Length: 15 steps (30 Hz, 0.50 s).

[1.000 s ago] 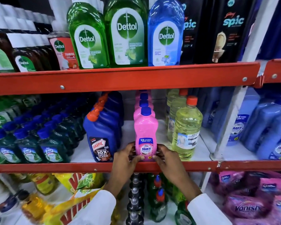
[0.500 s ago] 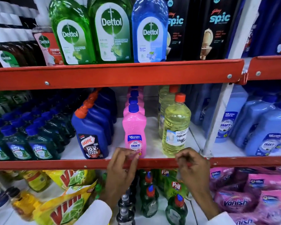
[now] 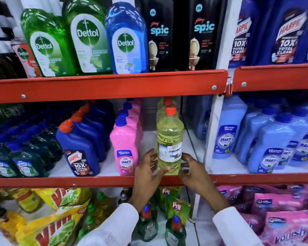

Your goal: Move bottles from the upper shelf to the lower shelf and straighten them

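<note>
A yellow liquid bottle (image 3: 169, 137) with an orange cap stands upright at the front of the middle shelf (image 3: 96, 181). My left hand (image 3: 148, 172) cups its lower left side and my right hand (image 3: 192, 170) touches its lower right side. More yellow bottles line up behind it. Just to its left stands a row of pink Shakti bottles (image 3: 125, 146), upright and apart from my hands. On the upper shelf (image 3: 105, 85) stand green Dettol bottles (image 3: 86, 38), a blue Dettol bottle (image 3: 125, 39) and black Spic bottles (image 3: 160, 34).
Blue Harpic bottles (image 3: 78, 144) and dark green bottles (image 3: 25, 157) fill the middle shelf's left. A white upright post (image 3: 216, 121) stands right of the yellow bottles; light blue Shakti jugs (image 3: 274, 139) sit beyond it. Below are yellow Vim packs (image 3: 57, 226), Pril bottles (image 3: 174, 228) and pink Vanish pouches (image 3: 283, 219).
Both hands left the front pink Shakti bottle, moved right and closed around the base of the front yellow bottle. The view has shifted right too.
</note>
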Each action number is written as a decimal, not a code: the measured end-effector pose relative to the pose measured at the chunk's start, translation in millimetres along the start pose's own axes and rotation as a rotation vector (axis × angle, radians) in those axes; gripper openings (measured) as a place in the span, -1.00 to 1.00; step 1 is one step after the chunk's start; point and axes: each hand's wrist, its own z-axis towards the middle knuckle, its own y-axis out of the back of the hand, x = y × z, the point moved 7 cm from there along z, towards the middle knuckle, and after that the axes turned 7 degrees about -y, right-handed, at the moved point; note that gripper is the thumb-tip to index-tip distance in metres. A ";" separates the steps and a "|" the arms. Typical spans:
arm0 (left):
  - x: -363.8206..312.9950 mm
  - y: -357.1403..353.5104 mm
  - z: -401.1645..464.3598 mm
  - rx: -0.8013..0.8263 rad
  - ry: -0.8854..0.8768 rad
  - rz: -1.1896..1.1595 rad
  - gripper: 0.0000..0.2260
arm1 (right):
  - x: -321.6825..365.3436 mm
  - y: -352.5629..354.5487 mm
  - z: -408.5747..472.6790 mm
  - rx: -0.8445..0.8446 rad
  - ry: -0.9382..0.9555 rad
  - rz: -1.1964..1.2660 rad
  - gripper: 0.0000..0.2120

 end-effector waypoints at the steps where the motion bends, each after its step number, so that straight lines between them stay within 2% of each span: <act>1: 2.8 -0.5 0.6 -0.006 0.012 0.003 -0.30 | -1.0 0.7 0.5 0.005 -0.001 0.021 -0.42; 3: 10.1 -0.8 -0.3 -0.015 0.041 -0.001 -0.46 | -3.0 1.2 1.0 0.006 -0.005 0.043 -0.45; 6: 13.3 -2.1 -1.2 -0.023 0.073 -0.024 -0.53 | -2.0 3.7 -0.5 -0.010 -0.006 0.034 -0.48; 10: 9.9 -2.5 -2.9 -0.055 0.048 -0.040 -0.42 | -2.2 3.2 -3.2 -0.015 0.019 0.031 -0.46; 15: 3.8 -5.7 -1.0 -0.025 0.044 -0.059 -0.42 | -5.1 0.4 -1.9 -0.004 0.026 0.072 -0.45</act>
